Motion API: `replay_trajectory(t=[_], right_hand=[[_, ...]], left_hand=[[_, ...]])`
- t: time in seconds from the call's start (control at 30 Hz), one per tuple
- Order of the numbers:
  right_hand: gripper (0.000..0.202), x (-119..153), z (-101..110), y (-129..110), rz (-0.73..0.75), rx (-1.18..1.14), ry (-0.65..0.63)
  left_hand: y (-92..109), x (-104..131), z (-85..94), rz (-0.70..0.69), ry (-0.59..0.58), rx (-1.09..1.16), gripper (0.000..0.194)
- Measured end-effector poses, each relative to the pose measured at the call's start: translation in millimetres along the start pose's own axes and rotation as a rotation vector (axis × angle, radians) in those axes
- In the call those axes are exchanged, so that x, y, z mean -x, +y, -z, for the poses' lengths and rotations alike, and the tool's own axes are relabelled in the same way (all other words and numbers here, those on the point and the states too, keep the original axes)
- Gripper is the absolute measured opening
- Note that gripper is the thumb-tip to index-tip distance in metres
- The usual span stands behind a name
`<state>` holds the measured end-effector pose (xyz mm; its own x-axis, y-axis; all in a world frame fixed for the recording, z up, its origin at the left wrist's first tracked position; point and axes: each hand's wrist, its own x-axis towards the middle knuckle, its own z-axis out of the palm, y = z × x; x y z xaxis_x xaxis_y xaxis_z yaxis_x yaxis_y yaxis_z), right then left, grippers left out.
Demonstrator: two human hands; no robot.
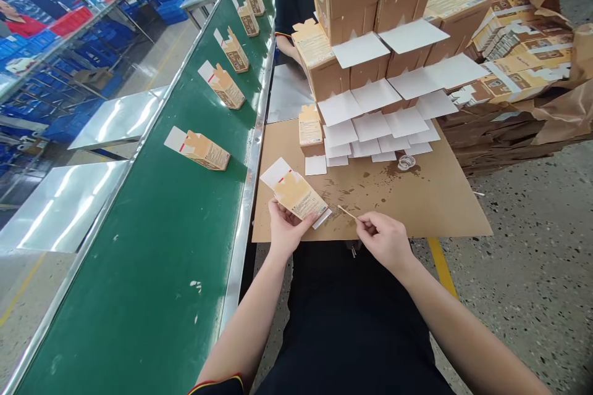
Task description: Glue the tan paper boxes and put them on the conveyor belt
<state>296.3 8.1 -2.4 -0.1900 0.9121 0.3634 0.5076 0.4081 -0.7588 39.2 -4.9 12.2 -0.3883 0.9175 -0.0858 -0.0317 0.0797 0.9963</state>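
Carton [300,193] and stick [346,212] (in separate hands [286,229] [385,239])

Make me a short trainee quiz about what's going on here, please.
1. Which hand holds the tan cardboard box with a white flap?
2. True or false: the right hand holds a thin tan stick.
3. The small, clear, round object rests on:
A) the long green belt
B) the flat brown cardboard sheet
C) the speckled grey floor

Key: 1. Left hand; 2. True; 3. B

Dark clothing [356,315], short sleeve [220,389], red-and-yellow trim [215,381]
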Motion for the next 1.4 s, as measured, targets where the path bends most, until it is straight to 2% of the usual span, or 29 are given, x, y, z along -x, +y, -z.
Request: replay_trajectory(t=[0.2, 0.4, 0.53, 0.63, 0.7, 0.73, 0.87, 0.97, 1.03, 1.1, 1.13, 1.2, 1.27, 1.33, 1.4], right_hand=[[0.019, 2, 15, 2, -0.061, -0.03, 0.082], [0.019, 7, 21, -1, -0.075, -0.031, 0.129], [0.019, 8, 21, -5, -0.08, -0.037, 0.115], [0.021, 6, 22, -6, -0.073, -0.043, 0.108], [0.022, 5, 27, -5, -0.063, -0.04, 0.127], [0.022, 5, 30, -4, -0.058, -0.039, 0.143], [0.023, 4, 43, 4, -0.086, -0.039, 0.196], [0.026, -1, 47, 8, -0.122, -0.041, 0.214], [0.027, -5, 49, 10, -0.134, -0.053, 0.205], [0.027, -8, 52, 13, -0.144, -0.065, 0.2], [0.026, -8, 55, 15, -0.153, -0.063, 0.213], [0.026, -5, 66, 19, -0.19, -0.039, 0.265], [0.027, 2, 79, 24, -0.241, -0.005, 0.321], [0.026, 10, 93, 28, -0.288, 0.02, 0.367], [0.025, 15, 103, 31, -0.308, 0.035, 0.405]], left_hand=[[-2, 19, -7.8, -0.041, 0.033, -0.209, 0.077], [-6, 19, -7.4, -0.099, 0.019, -0.287, 0.071], [-11, 20, -11.2, -0.115, 0.012, -0.339, 0.069], [-13, 15, -3.8, -0.122, 0.042, -0.346, 0.07], [-11, 5, 15.6, -0.112, 0.126, -0.329, 0.068], [-8, -2, 30.8, -0.11, 0.194, -0.315, 0.068], [15, -36, 117.5, -0.161, 0.51, -0.262, 0.083], [30, -55, 177.7, -0.148, 0.668, -0.283, 0.092], [33, -59, 202.3, -0.071, 0.694, -0.316, 0.09], [30, -53, 214.7, 0.013, 0.696, -0.375, 0.09], [26, -46, 217.7, 0.038, 0.72, -0.415, 0.093], [18, -28, 218.5, 0.01, 0.842, -0.503, 0.099], [10, -10, 211.9, -0.149, 0.966, -0.554, 0.092], [6, -2, 194.3, -0.371, 0.953, -0.518, 0.072], [8, -10, 162.7, -0.486, 0.803, -0.42, 0.054]])
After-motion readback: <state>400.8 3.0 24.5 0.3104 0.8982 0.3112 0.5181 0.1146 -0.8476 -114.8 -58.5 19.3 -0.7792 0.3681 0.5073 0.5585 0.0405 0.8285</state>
